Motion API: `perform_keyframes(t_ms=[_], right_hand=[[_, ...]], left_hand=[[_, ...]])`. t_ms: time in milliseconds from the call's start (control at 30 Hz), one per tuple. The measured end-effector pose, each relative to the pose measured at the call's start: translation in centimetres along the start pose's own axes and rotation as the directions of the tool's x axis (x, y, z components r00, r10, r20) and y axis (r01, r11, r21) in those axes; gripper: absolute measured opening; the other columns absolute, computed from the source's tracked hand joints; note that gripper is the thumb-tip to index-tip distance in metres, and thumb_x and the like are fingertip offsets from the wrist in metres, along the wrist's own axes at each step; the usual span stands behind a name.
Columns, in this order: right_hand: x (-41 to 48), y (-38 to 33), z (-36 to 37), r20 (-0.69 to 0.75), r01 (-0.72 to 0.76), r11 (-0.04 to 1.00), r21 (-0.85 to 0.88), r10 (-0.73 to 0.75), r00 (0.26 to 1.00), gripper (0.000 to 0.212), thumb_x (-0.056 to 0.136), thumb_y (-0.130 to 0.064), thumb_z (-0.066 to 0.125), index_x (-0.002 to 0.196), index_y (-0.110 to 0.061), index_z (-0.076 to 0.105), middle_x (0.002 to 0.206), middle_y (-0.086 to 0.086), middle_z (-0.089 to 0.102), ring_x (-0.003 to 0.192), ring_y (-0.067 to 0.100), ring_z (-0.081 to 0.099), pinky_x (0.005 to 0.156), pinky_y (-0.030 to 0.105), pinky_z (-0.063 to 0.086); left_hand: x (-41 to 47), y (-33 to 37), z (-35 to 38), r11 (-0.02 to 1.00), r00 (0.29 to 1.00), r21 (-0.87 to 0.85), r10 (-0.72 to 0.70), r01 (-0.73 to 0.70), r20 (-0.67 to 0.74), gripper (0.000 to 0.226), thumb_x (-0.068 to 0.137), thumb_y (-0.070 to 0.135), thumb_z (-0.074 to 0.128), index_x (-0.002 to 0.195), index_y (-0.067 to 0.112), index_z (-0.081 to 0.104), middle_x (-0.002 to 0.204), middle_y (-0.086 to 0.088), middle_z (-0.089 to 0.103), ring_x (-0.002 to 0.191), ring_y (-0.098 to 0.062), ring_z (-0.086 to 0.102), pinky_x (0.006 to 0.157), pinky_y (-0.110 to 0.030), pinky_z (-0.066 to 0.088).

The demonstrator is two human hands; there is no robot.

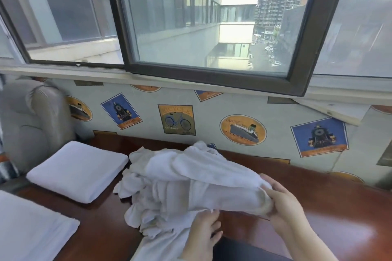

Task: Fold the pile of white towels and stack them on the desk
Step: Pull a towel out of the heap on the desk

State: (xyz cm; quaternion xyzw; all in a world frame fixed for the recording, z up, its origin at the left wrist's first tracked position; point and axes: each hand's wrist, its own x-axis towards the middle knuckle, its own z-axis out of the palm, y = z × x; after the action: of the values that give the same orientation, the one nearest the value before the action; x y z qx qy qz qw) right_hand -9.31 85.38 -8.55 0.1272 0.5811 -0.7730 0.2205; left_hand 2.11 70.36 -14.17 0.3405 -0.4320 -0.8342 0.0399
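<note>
Operator: Head view: how far along is the task?

Manual: Early stage. One folded towel (78, 170) lies on the desk (339, 218), left of the pile (161, 199). Your right hand (284, 203) grips the top towel (212, 176) by its end; your left hand (201, 233) pinches its lower edge. The rest of the pile is left to fold.

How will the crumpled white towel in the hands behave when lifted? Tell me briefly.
Probably floppy: the crumpled white terry towel sags in folds from the left hand and right hand. Likely light: the cloth looks thin. Loose ends may drag on the glossy brown desk.
</note>
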Motion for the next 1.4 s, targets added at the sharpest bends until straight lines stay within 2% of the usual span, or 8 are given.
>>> perform_keyframes(t_ms=[133,333,433,667,1033,1167,1267,1400], right_hand=[[-1.3,0.3,-7.7,-0.022,-0.248,0.964,0.101,0.251,0.968,0.028,0.097,0.007,0.039,0.111,0.0,0.063,0.086,0.019,0.074,0.065,0.031,0.072,0.052,0.041,0.059],[-1.7,4.1,-13.1,-0.111,-0.341,0.815,-0.467,0.329,0.938,0.06,0.05,-0.011,0.089,0.105,-0.002,0.068,0.088,0.013,0.069,0.076,0.027,0.061,0.071,0.032,0.049],[-1.1,4.2,-10.3,-0.07,-0.108,0.71,-0.696,0.082,0.994,0.038,0.087,-0.02,0.069,0.123,-0.015,0.061,0.11,0.002,0.062,0.094,0.018,0.059,0.084,0.028,0.049],[-2.5,5.8,-2.6,0.271,-0.118,0.872,-0.474,0.272,0.923,0.024,0.091,-0.03,0.07,0.099,-0.008,0.066,0.099,0.007,0.07,0.082,0.018,0.068,0.071,0.032,0.059],[-9.7,-0.1,-14.1,0.173,0.055,0.964,-0.26,-0.009,0.985,0.017,0.091,0.003,0.058,0.1,0.004,0.072,0.081,0.012,0.055,0.054,0.014,0.04,0.047,0.02,0.042],[-10.5,-1.7,-17.9,-0.047,0.18,0.976,-0.123,-0.187,0.981,0.024,0.091,-0.001,0.06,0.114,-0.004,0.064,0.106,0.009,0.073,0.094,0.023,0.069,0.081,0.032,0.059],[-9.3,2.3,-18.9,-0.198,0.014,0.967,-0.254,-0.067,0.978,0.039,0.094,-0.009,0.063,0.132,-0.007,0.056,0.127,0.012,0.062,0.119,0.031,0.057,0.089,0.04,0.048],[-11.3,8.5,-16.0,0.069,-0.275,0.952,-0.132,0.285,0.956,0.037,0.091,-0.034,0.07,0.121,-0.016,0.061,0.122,0.008,0.063,0.112,0.033,0.062,0.088,0.051,0.055]], left_hand=[[-0.5,-2.0,0.8,0.924,0.99,-0.357,-0.131,0.138,0.043,0.031,0.096,0.026,0.061,0.119,0.005,0.062,0.121,-0.02,0.063,0.114,-0.038,0.058,0.094,-0.057,0.049],[-0.7,-4.1,4.3,0.949,0.995,-0.31,-0.036,0.062,0.089,0.049,0.092,0.024,0.061,0.135,0.002,0.053,0.116,-0.02,0.066,0.108,-0.035,0.063,0.098,-0.05,0.047],[-0.7,-5.6,3.5,0.991,0.994,-0.134,0.011,0.003,0.107,0.076,0.06,0.03,0.09,0.125,0.003,0.062,0.122,-0.018,0.067,0.116,-0.035,0.062,0.109,-0.055,0.039],[-3.9,-5.0,1.0,0.981,0.921,0.125,0.091,-0.148,0.379,0.062,0.072,-0.001,0.065,0.133,0.004,0.054,0.132,-0.02,0.062,0.12,-0.031,0.061,0.099,-0.038,0.05],[-11.4,-2.5,3.3,0.871,0.726,0.333,0.039,-0.361,0.686,0.076,0.078,0.002,0.065,0.147,0.02,0.037,0.146,0.005,0.052,0.138,-0.013,0.044,0.112,-0.034,0.034],[-11.9,-3.9,4.7,0.696,0.818,0.624,-0.091,-0.355,0.568,0.111,0.053,0.025,0.072,0.151,0.035,0.022,0.147,0.02,0.038,0.134,0.006,0.037,0.105,-0.015,0.035],[-10.7,-6.8,4.2,0.635,0.887,0.721,-0.119,-0.278,0.447,0.111,0.056,0.016,0.067,0.152,0.037,0.015,0.143,0.016,0.039,0.13,-0.002,0.039,0.091,-0.013,0.04],[-12.4,-10.3,5.0,0.557,0.87,0.802,-0.262,-0.217,0.418,0.089,0.083,-0.012,0.05,0.155,0.03,0.019,0.133,0.012,0.043,0.112,0.0,0.05,0.082,-0.01,0.043]])
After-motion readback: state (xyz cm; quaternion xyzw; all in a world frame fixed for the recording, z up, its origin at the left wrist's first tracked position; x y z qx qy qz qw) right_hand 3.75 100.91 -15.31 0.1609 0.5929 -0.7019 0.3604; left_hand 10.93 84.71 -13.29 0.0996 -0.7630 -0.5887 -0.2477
